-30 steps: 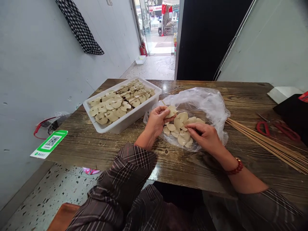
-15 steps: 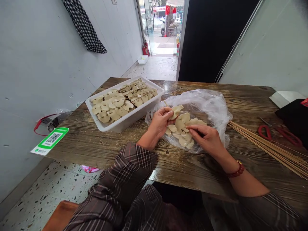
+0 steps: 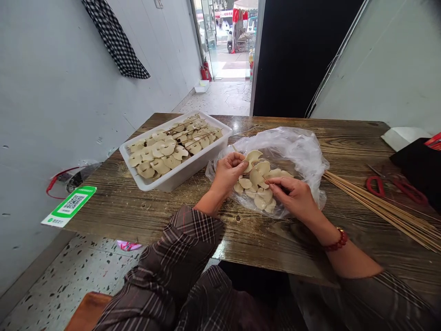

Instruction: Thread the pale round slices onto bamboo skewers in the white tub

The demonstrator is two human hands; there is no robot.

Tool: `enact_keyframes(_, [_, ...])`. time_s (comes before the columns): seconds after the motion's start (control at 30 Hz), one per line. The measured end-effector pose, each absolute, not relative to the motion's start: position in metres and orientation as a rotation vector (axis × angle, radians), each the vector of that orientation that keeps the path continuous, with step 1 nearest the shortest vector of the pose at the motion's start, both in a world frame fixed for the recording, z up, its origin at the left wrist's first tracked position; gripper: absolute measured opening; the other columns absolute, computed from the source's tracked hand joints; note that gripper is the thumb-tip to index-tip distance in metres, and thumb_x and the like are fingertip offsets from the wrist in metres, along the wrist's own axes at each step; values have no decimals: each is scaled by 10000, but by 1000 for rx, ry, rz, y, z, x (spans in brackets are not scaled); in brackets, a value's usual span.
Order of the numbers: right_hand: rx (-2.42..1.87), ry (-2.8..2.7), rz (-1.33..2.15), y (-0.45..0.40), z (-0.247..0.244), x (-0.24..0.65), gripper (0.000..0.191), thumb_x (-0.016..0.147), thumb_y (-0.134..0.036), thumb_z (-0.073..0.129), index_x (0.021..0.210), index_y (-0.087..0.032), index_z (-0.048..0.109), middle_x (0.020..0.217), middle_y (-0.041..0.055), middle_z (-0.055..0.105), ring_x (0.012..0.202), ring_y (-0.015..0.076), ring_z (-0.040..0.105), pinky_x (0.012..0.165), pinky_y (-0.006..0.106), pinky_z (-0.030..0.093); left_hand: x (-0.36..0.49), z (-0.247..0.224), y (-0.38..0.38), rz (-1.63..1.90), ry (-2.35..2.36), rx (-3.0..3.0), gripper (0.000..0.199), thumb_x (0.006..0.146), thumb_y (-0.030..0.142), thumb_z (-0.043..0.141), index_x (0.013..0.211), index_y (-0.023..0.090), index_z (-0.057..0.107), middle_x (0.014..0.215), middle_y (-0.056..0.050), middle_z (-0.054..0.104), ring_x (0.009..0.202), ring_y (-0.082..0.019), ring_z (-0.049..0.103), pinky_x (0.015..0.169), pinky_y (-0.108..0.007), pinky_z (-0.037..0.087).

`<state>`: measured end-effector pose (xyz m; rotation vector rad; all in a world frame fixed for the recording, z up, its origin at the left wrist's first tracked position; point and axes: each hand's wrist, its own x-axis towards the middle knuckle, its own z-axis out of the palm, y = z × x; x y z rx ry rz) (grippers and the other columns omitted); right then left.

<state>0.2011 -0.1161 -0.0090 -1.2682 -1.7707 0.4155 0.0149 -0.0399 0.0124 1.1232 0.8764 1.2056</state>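
Observation:
My left hand (image 3: 228, 174) is closed, pinching a thin pale beige slice (image 3: 254, 158) between thumb and fingers. My right hand (image 3: 294, 195) is closed on a thin wooden skewer (image 3: 266, 179). Another round slice (image 3: 260, 173) sits along the skewer between the two hands. Beneath them, more loose slices (image 3: 265, 198) lie in an opened clear plastic bag (image 3: 303, 149). My fingers hide part of the skewer.
Left of the bag, a white plastic tub (image 3: 165, 184) holds many skewered slices. Bare skewers (image 3: 375, 207), red-handled scissors (image 3: 375, 186) and a black container (image 3: 413, 161) are at the right. A green payment sign (image 3: 70, 206) stands by the table's left edge.
The whole view has shifted slightly, moving things a little to the left. Both hands keep nearly the same pose around the slices and skewer.

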Motion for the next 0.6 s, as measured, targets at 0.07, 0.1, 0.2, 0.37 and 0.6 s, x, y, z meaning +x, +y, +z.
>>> enact_keyframes(0.07, [-1258, -1771, 424, -116, -8, 201, 184, 874, -251, 580, 901, -214, 757, 886, 60, 786, 792, 211, 724, 732, 343, 563, 14, 13, -40, 1210, 880, 1160, 208, 652, 234, 785, 726, 158, 606, 620, 29, 610, 540, -64, 533, 546, -179, 426])
enact_keyframes(0.1, [-1256, -1771, 428, -116, -8, 201, 182, 873, -250, 581, 901, -213, 757, 883, 60, 786, 788, 209, 723, 733, 342, 562, 14, 13, -40, 1210, 884, 1172, 197, 654, 226, 780, 716, 156, 606, 612, 29, 606, 535, -61, 525, 540, -177, 415])
enact_keyframes(0.2, [-1271, -1766, 436, -116, -7, 201, 178, 871, -246, 580, 890, -217, 755, 867, 53, 784, 777, 207, 717, 732, 343, 556, 14, 15, -40, 1197, 913, 1194, 178, 662, 213, 774, 702, 154, 610, 601, 28, 601, 528, -61, 512, 534, -178, 400])
enact_keyframes(0.37, [-1295, -1737, 452, -115, -6, 201, 179, 864, -246, 579, 859, -218, 755, 836, 50, 776, 752, 202, 702, 720, 335, 540, 16, 15, -42, 1152, 918, 1257, 149, 683, 180, 766, 699, 150, 620, 619, 21, 604, 546, -63, 510, 531, -178, 385])
enact_keyframes(0.6, [-1342, -1621, 658, -116, -6, 203, 237, 876, -333, 572, 903, -192, 761, 655, 18, 690, 611, 163, 603, 581, 292, 455, 15, 14, -42, 1060, 765, 1111, 305, 675, 348, 821, 811, 150, 633, 723, 9, 647, 621, -83, 581, 590, -201, 488])
